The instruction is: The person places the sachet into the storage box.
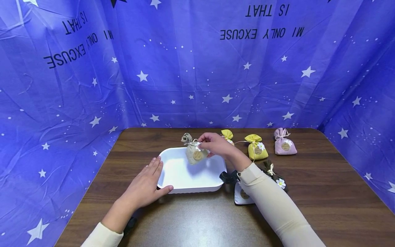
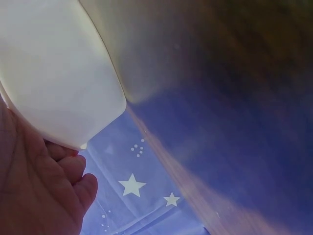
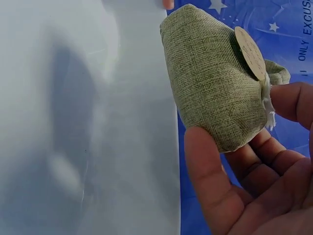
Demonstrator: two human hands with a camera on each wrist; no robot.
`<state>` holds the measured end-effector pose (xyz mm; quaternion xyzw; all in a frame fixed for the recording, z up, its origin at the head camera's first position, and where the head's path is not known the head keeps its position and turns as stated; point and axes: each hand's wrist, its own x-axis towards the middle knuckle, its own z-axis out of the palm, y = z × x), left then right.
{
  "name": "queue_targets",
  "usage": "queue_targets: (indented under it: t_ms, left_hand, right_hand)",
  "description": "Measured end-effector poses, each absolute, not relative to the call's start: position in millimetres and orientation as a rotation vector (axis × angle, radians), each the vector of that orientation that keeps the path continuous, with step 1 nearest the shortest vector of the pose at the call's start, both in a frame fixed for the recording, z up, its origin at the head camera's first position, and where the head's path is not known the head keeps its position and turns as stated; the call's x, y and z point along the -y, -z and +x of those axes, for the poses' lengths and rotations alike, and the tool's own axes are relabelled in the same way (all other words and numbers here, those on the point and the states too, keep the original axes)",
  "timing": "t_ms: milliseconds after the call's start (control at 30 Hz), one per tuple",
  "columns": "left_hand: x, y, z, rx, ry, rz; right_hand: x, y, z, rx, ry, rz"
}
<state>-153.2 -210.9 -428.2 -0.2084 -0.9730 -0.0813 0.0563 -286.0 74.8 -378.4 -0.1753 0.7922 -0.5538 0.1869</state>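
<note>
In the head view, a green bag is pinched by the right hand above the white tray, which is steadied by the left hand's outstretched fingers. No bag is seen inside; other bags are spread on the table.

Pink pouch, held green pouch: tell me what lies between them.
The head view shows the right hand, a partly hidden yellow pouch and, nearest the pink pouch, another yellow pouch.
</note>
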Motion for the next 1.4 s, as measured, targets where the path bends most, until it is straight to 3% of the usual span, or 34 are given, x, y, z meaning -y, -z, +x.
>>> queue_targets:
  t_ms: [1400]
  left_hand:
    - [211,429,-151,2.928,0.261,-0.639]
  right_hand:
    - [16,404,-287,-2.429,1.170,-0.779]
